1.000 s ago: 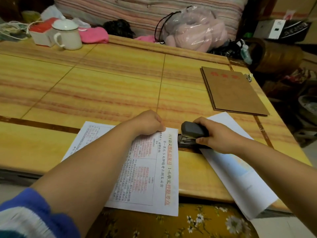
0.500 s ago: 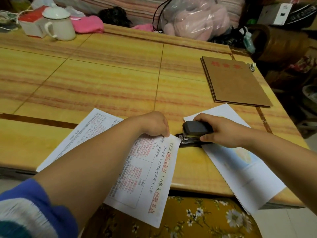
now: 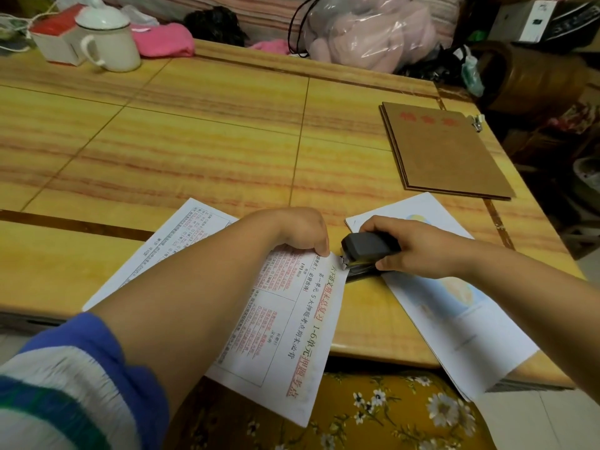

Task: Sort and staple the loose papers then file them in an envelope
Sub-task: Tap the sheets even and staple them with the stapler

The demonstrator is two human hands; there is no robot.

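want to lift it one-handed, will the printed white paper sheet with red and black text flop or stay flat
The printed white paper sheet looks thin and probably flops; its near end already overhangs the yellow wooden table. Likely light, so it may slide if the left hand releases.

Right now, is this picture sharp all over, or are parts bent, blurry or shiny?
Head view: the wide lens bows the table edges. The printed papers near the stapler read sharp, while the striped sleeve at the bottom corner smears. The plastic bag at the back shows glare streaks. Light is soft and warm, and the right side beyond the brown envelopes falls dark.
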